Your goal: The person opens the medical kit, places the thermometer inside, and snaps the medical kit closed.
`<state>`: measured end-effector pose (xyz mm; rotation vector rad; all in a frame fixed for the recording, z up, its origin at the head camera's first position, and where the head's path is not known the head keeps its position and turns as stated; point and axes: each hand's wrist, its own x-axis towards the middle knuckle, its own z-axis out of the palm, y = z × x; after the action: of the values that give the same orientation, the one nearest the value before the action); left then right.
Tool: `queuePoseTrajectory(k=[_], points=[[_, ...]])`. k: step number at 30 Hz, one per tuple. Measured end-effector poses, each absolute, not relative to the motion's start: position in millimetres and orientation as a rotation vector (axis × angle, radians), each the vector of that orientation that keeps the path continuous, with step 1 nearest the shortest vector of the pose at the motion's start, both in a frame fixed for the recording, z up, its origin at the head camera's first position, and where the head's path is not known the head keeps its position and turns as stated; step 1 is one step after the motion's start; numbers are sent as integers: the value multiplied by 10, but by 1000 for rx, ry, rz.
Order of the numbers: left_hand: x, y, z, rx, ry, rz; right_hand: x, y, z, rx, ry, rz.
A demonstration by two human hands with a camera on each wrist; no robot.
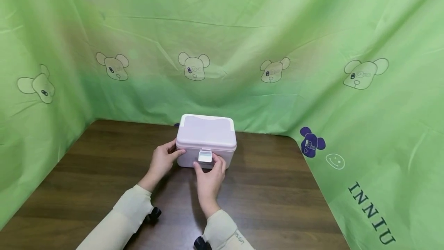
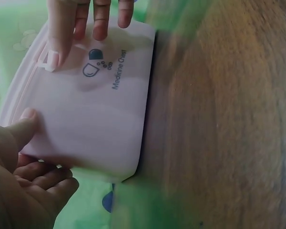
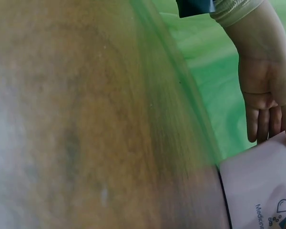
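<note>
A pale pink, lidded medicine chest (image 1: 205, 132) stands on the table with its lid down. My left hand (image 1: 163, 162) holds its left end, the thumb on the front face and the other fingers round the side. At the middle of the front is a white latch (image 1: 205, 156). My right hand (image 1: 210, 182) has thumb and forefinger at the latch's edges, pinching it. In the left wrist view the front bears a capsule print (image 2: 96, 64) and the words "Medicine Chest", with the right hand's other fingers hanging before it.
A dark brown wooden table (image 1: 277, 196) lies under the chest. Green cloth (image 1: 222, 30) printed with bear heads hangs behind the table and along both sides. Each sleeve carries a black wrist device (image 1: 153, 214).
</note>
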<state>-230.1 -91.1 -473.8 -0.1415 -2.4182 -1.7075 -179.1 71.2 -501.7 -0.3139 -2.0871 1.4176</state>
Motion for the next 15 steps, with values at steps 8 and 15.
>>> queuePoseTrajectory(k=[8,15], points=[[-2270,-869,-4778,-103,-2364,-1733,-1859,694,-4996,-388,-2119,1339],[-2236,-877,-4800,-89,-2371,-1704,-1838,688,-4940,-376,-2076,1315]])
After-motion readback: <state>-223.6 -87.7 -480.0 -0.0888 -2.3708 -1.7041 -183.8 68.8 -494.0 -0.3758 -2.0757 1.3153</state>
